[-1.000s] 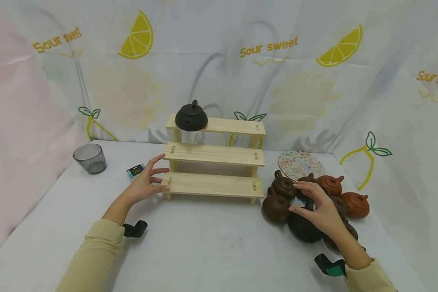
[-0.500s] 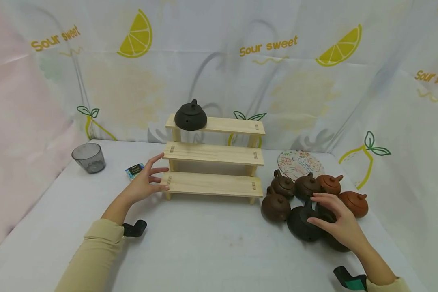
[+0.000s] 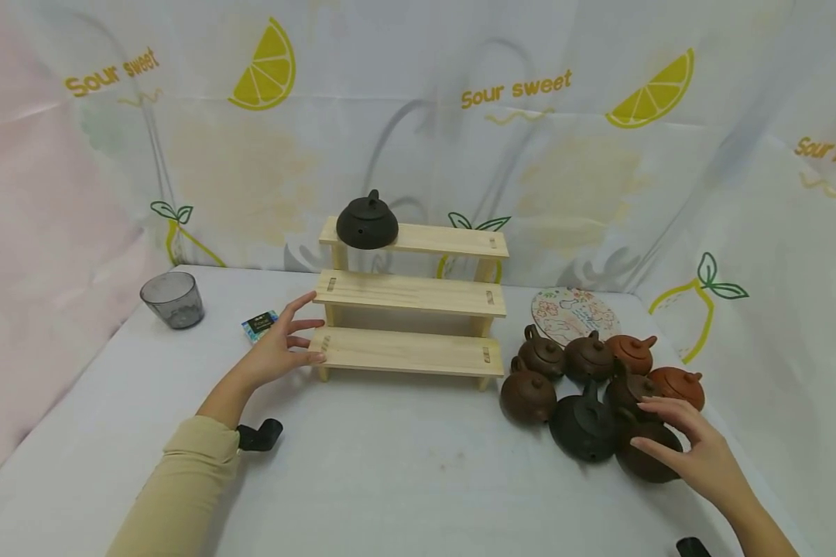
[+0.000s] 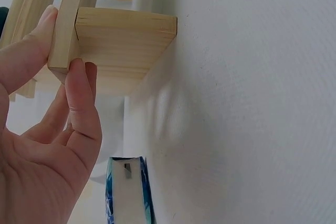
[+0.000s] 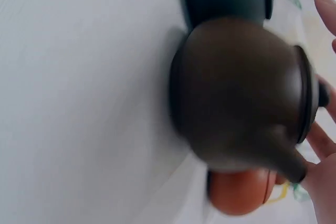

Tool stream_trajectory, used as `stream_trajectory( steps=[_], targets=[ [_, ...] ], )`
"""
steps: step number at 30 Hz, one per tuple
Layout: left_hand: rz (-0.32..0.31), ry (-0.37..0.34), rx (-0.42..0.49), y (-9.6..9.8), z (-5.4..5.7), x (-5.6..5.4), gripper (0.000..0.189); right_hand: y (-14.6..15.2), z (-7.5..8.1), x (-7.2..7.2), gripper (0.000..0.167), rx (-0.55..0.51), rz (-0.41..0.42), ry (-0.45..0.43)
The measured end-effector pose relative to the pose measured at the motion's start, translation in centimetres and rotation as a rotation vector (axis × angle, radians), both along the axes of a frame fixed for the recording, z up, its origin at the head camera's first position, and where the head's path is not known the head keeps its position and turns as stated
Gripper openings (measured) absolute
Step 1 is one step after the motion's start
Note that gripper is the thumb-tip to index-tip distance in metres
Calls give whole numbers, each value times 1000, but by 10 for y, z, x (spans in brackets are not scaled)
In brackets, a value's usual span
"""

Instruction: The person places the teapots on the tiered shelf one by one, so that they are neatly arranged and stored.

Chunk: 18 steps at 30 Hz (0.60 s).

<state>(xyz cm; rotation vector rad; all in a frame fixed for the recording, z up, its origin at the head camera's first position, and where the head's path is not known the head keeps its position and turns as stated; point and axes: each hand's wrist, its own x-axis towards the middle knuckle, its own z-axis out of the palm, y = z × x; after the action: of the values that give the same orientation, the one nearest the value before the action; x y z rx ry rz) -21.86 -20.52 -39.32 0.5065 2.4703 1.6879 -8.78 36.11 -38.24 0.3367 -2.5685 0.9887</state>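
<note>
My left hand [image 3: 272,357] pinches the left end of a three-tier wooden display stand [image 3: 404,352]. In the left wrist view, thumb and fingers sit on either face of a board's end [image 4: 65,40]. My right hand [image 3: 707,456] is at the right end of a teapot cluster, its thumb and fingers spread apart over a dark brown teapot [image 3: 644,462]. The right wrist view shows this teapot [image 5: 236,87] large and blurred, fingers around its lid side. Left of it stands a black teapot [image 3: 584,429]. Another black teapot [image 3: 367,224] sits on the stand's top tier, at the left.
Several more brown teapots [image 3: 527,398] and two reddish ones [image 3: 677,387] crowd the table's right side. Behind them lies a round patterned mat [image 3: 574,313]. A grey glass [image 3: 173,302] and a small blue packet [image 3: 254,328] are on the left. A printed curtain backs the table.
My right hand has moved right and toward the front, from above the black teapot to the dark brown teapot at the cluster's near right. The left hand stays on the stand.
</note>
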Motion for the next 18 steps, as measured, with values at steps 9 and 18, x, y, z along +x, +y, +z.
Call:
stream_trajectory(
  steps=[9,18],
  targets=[
    [17,6,-32,1,2,2,99,22,-9,7,47,-17,-10,-80],
    [11,-8,-34,1,3,1,100,30,-12,11,42,0,2,-242]
  ],
)
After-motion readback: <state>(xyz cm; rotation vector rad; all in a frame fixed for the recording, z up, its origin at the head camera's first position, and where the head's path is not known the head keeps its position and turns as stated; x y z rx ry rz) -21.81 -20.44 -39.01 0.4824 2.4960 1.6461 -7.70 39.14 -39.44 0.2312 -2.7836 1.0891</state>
